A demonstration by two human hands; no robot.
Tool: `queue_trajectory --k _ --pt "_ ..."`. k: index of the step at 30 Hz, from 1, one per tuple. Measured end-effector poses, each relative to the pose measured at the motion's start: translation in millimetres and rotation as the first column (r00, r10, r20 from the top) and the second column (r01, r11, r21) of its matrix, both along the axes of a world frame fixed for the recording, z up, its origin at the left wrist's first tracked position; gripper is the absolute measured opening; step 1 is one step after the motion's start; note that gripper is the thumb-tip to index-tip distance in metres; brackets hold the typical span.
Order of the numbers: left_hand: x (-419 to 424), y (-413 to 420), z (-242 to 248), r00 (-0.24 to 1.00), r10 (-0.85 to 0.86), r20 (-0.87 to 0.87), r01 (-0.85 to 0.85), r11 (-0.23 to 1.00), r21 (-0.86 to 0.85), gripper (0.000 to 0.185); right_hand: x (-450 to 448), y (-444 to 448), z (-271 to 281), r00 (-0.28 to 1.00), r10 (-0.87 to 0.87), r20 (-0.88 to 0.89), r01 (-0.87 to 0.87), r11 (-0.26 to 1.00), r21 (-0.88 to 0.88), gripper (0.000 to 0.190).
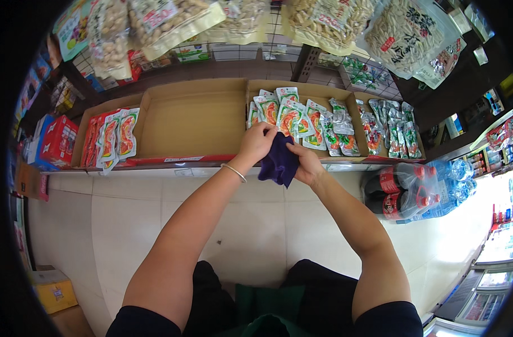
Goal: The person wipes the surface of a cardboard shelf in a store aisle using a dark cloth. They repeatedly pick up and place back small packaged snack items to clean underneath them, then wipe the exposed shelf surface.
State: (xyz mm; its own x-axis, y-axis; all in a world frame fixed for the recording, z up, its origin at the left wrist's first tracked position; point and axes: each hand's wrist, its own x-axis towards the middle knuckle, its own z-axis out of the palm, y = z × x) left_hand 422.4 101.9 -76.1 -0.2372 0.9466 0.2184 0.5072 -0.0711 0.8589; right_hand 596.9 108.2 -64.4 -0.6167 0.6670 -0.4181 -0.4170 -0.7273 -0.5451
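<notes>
A dark purple cloth [278, 162] hangs bunched between my two hands, over the front edge of a low shelf. My left hand [258, 143], with a bangle at the wrist, pinches its upper left corner. My right hand [308, 163] grips its right side between thumb and fingers. Behind the cloth, foil snack packets [289, 118] lie in a cardboard tray [298, 85], partly hidden by my hands. To the left, a wide cardboard tray section [193, 122] shows its bare brown bottom. Red and white packets [118, 135] stand in the tray section at the far left.
Silvery packets [394, 126] fill a tray section on the right. Bags of dried food [408, 38] hang above. Shrink-wrapped cola bottles [395, 189] and water bottles [454, 189] stand on the tiled floor at right. Red boxed goods [60, 141] and a yellow carton [56, 295] are at left.
</notes>
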Motion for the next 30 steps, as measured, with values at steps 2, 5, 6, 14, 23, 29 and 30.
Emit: queue_trajectory --k 2,5,6,14,23,29,30 --pt "-9.9 15.0 -18.6 0.998 0.056 0.027 -0.056 0.998 0.013 0.026 6.8 18.6 0.9 0.989 -0.150 0.000 0.149 0.979 -0.136 0.030" --pt "3.8 40.5 -24.7 0.984 0.174 -0.043 -0.174 0.985 0.000 0.029 41.7 56.2 -4.4 0.933 -0.349 -0.080 0.342 0.935 -0.093 0.034" --pt "10.4 49.3 -21.9 0.974 0.159 -0.161 -0.171 0.984 -0.059 0.037 53.2 60.3 5.2 0.930 -0.365 -0.052 0.361 0.930 -0.068 0.037" --pt "44.7 74.6 -22.8 0.870 0.212 -0.445 -0.322 0.928 -0.188 0.046 86.3 80.8 -17.4 0.893 -0.436 -0.112 0.427 0.900 -0.091 0.035" --pt "34.7 49.9 27.3 0.697 -0.068 0.714 0.236 0.962 -0.139 0.030 28.4 55.5 15.5 0.929 -0.370 -0.003 0.331 0.825 0.459 0.046" --pt "40.9 -1.9 51.6 0.044 -0.014 0.999 0.410 0.912 -0.005 0.034 -2.7 32.0 45.8 0.578 -0.704 0.413 -0.633 -0.066 0.772 0.048" --pt "35.3 -10.7 51.0 0.068 0.009 0.998 0.403 0.914 -0.036 0.033 -12.4 33.6 43.8 0.576 -0.694 0.431 -0.631 -0.043 0.775 0.048"
